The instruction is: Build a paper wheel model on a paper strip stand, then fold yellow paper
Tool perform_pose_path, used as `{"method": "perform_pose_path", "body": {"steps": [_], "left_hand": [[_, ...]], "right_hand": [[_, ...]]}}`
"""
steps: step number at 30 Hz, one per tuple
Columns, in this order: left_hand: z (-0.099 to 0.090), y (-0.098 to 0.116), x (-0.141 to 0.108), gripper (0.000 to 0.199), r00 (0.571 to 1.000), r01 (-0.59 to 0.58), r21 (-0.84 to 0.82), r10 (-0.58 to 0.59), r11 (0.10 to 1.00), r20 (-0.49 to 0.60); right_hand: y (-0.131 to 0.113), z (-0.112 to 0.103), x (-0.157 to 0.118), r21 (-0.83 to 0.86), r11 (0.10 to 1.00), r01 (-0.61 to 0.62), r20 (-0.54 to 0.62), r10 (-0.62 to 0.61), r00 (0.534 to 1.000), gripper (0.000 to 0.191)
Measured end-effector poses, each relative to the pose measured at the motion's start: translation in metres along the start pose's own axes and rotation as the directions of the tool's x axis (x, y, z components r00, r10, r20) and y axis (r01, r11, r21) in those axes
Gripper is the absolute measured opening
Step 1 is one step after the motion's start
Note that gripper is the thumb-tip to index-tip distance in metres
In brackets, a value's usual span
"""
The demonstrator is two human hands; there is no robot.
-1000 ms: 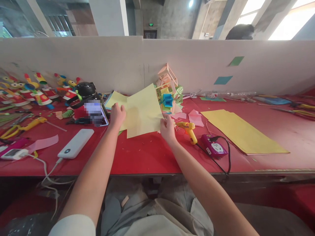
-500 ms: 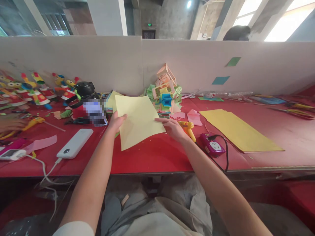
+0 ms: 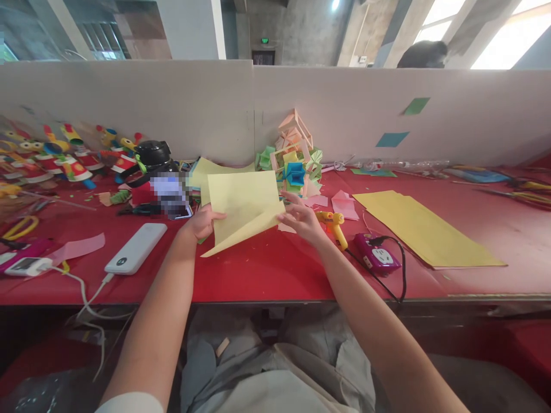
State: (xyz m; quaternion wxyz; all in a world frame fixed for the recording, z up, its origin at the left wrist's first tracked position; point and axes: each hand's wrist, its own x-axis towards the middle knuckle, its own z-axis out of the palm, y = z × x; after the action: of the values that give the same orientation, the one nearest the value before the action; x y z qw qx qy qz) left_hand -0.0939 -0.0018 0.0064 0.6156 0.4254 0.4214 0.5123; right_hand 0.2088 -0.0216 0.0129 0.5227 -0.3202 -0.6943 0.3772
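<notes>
A pale yellow sheet of paper (image 3: 243, 192) is held up over the red table, its near right corner folded up and over in a slanting flap. My left hand (image 3: 201, 222) pinches the sheet's left edge, thumb on top. At the right edge, my right hand (image 3: 303, 217) grips the turned-up corner between thumb and fingers. Behind the sheet lie more pale yellow sheets (image 3: 232, 167). A pile of folded paper shapes (image 3: 297, 152) in peach, green and blue stands against the partition. Just right of my right hand lies a yellow glue gun (image 3: 333, 227).
Yellow sheets (image 3: 426, 232) lie on the right, past a purple power socket (image 3: 377, 252) with a black cable. To the left are a white power bank (image 3: 136, 248), a blurred phone, a black-lidded bottle (image 3: 154, 159) and several paper-cup figures (image 3: 73, 160). A partition (image 3: 172, 103) runs behind.
My right hand has lifted the near right corner of the sheet and bent it over to make a flap. The other person's hand at far left has gone from view.
</notes>
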Motion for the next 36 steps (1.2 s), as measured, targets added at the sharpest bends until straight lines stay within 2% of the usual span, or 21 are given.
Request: {"method": "perform_pose_path", "body": {"steps": [3,6,8,11,13,15,18,20,23,25,27,29,32,33,36], "left_hand": [[-0.004,-0.002,0.002,0.046,0.999,0.018,0.025,-0.017,1.000,-0.052],[-0.008,-0.004,0.004,0.044,0.996,0.019,0.107,-0.010,0.994,-0.087],[-0.010,-0.006,0.003,0.040,0.998,-0.011,0.127,0.020,0.992,-0.066],[-0.013,-0.008,0.000,0.038,0.998,-0.054,0.101,0.056,0.993,-0.013],[-0.015,-0.010,-0.004,0.043,0.997,-0.056,0.088,0.052,0.995,0.048],[-0.018,-0.011,-0.008,0.051,0.982,-0.023,0.063,0.011,0.998,0.188],[-0.023,-0.012,-0.012,0.060,0.896,0.094,0.037,-0.101,0.995,0.432],[-0.027,-0.011,-0.012,0.061,0.860,0.132,-0.002,-0.114,0.991,0.497],[-0.027,-0.006,-0.010,0.073,0.868,0.120,-0.128,-0.042,0.984,0.495],[-0.021,-0.001,-0.009,0.094,0.867,0.149,-0.161,-0.051,0.976,0.496],[-0.010,0.002,-0.010,0.103,0.850,0.210,-0.097,-0.132,0.973,0.509],[0.005,0.002,-0.012,0.091,0.847,0.224,0.025,-0.208,0.974,0.490],[0.031,0.002,-0.017,0.056,0.874,0.155,0.210,-0.233,0.965,0.426],[0.039,0.003,-0.019,0.052,0.876,0.153,0.253,-0.249,0.955,0.413],[0.057,0.006,-0.026,0.047,0.891,0.146,0.246,-0.236,0.958,0.389]], "right_hand": [[-0.003,-0.002,-0.005,0.053,0.998,-0.039,0.045,0.036,0.998,0.032],[-0.002,0.000,-0.006,0.044,0.997,-0.068,-0.035,0.070,0.997,0.039],[0.000,0.004,-0.007,0.046,0.997,-0.067,-0.110,0.072,0.991,0.043],[0.002,0.010,-0.008,0.113,0.991,-0.076,-0.121,0.089,0.989,0.041],[0.003,0.013,-0.009,0.156,0.982,-0.105,-0.126,0.125,0.984,0.039],[0.005,0.013,-0.010,0.161,0.977,-0.137,-0.182,0.166,0.969,0.039],[0.008,0.011,-0.010,0.179,0.968,-0.175,-0.276,0.220,0.936,0.037],[0.010,0.009,-0.009,0.238,0.951,-0.200,-0.281,0.264,0.923,0.038],[0.010,0.007,-0.008,0.283,0.928,-0.243,-0.217,0.309,0.926,0.044],[0.011,0.008,-0.007,0.238,0.933,-0.270,-0.152,0.310,0.938,0.045],[0.011,0.009,-0.007,0.168,0.939,-0.301,-0.077,0.317,0.945,0.045],[0.011,0.011,-0.006,0.103,0.937,-0.334,-0.015,0.337,0.941,0.044],[0.012,0.014,-0.006,0.044,0.939,-0.342,0.006,0.342,0.940,0.045],[0.012,0.014,-0.006,0.032,0.942,-0.335,-0.006,0.335,0.942,0.045],[0.012,0.012,-0.005,0.008,0.950,-0.313,-0.049,0.313,0.949,0.046]]}}
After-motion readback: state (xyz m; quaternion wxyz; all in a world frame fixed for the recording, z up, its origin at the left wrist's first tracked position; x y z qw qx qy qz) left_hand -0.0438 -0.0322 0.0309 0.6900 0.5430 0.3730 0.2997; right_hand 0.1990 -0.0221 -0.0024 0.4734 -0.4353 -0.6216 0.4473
